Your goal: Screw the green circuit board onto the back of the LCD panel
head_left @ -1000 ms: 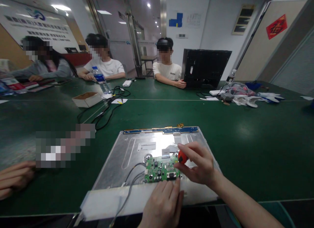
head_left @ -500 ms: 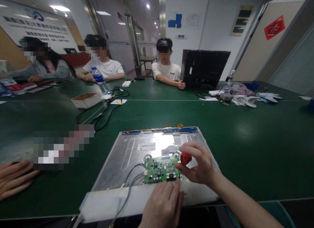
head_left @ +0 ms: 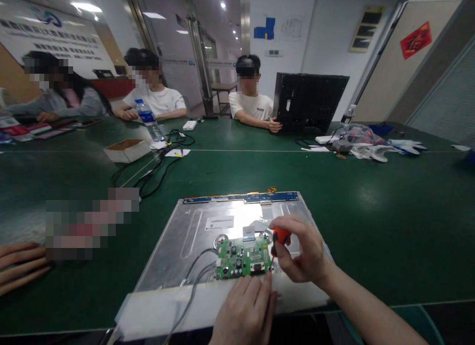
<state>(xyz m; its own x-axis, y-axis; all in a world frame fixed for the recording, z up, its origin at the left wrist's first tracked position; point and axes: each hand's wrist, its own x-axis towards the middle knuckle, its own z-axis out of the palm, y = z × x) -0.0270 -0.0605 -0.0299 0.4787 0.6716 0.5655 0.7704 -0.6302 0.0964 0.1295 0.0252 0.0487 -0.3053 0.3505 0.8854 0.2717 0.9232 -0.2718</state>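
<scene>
A metal display panel (head_left: 189, 236) lies on the green table, with a blue strip board (head_left: 237, 198) along its far edge. On it sits a green circuit board (head_left: 237, 256) with cables on its left side. My right hand (head_left: 302, 248) pinches the red and black handle of a short screwdriver (head_left: 281, 236), its shaft pointing down at the board's lower right corner. My left hand (head_left: 243, 310) rests at the board's near edge, fingers together, index fingertip beside that corner. Whether anything is under those fingers is hidden.
Another person's hand (head_left: 22, 266) lies at the left. Black cables (head_left: 159, 172), an open box (head_left: 128, 150) and a bottle (head_left: 149, 121) stand beyond. A black monitor (head_left: 309, 102), held by a person, and white gloves (head_left: 371, 151) are farther back.
The screwdriver handle has turned and tilted in my right hand, and its shaft now shows. My left hand stays nearly in place. The view has shifted slightly.
</scene>
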